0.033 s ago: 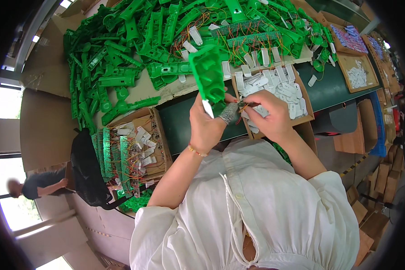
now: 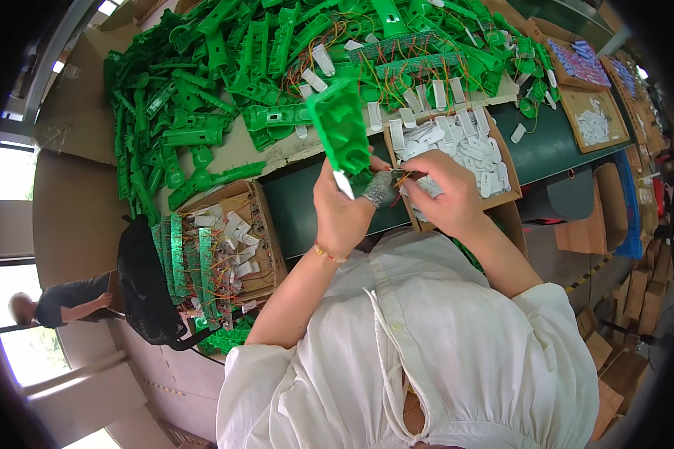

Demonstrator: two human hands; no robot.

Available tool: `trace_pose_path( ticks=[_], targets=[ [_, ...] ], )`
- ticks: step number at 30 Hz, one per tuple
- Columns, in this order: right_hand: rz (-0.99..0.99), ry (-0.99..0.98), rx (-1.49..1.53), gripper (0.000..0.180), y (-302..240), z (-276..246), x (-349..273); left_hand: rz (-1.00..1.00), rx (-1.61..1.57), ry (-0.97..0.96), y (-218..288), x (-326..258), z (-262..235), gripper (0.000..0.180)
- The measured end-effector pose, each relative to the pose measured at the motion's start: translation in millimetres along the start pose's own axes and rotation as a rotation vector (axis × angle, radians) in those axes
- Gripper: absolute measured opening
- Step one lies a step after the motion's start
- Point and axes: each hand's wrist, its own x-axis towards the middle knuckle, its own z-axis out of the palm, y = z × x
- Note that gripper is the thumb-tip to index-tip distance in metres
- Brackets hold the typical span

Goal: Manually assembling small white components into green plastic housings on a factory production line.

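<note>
My left hand [image 2: 341,213] is closed around a green plastic housing half [image 2: 340,123], held upright with its ribbed hollow side showing. A white plastic piece [image 2: 344,184] sticks out beside the palm, and a grey knitted cover wraps the thumb. My right hand [image 2: 451,196] meets the left thumb tip, thumb and forefinger pinched on thin wires [image 2: 401,179], partly hidden by the fingers. Whatever the wires join to is too small to tell. Just behind the right hand, a cardboard box [image 2: 511,168] holds many white plastic pieces [image 2: 475,153].
Green housing parts [image 2: 202,127] heap across the far table, with wired circuit boards [image 2: 419,63] among them. A carton of boards and white parts [image 2: 273,239] stands at left, near a black mesh chair back [image 2: 146,288]. Another person [image 2: 75,301] is at far left. Trays [image 2: 599,123] lie at right.
The green housing half has shifted slightly left and tilted a little in my left hand. Both hands keep nearly the same pose. The person at left has moved an arm slightly.
</note>
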Motion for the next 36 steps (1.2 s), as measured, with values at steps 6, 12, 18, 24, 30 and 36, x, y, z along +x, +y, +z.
trace_pose_path(
  ticks=[6, 12, 18, 24, 30, 36],
  targets=[
    [-0.256, 0.043, -0.255, 0.024, 14, 25, -8, 0.162, 0.371, 0.141, -10, -3, 2, 0.013],
    [-0.166, 0.062, -0.179, 0.019, 4, 19, -2, 0.138, 0.372, 0.010, -10, -9, -13, 0.032],
    [-0.254, 0.145, -0.270, 0.026, 2, 10, -3, 0.031, 0.136, 0.043, -14, 3, -7, 0.036],
    [-0.283, 0.014, -0.333, 0.019, 7, 13, -7, -0.154, -0.081, 0.021, -16, -3, -12, 0.040],
    [-0.220, 0.031, -0.151, 0.022, 6, 11, -5, -0.238, -0.196, -0.052, -16, -2, -22, 0.041],
    [-0.190, -0.001, -0.047, 0.030, 5, 20, -6, -0.264, -0.229, -0.035, -10, -2, -28, 0.045]
  ],
)
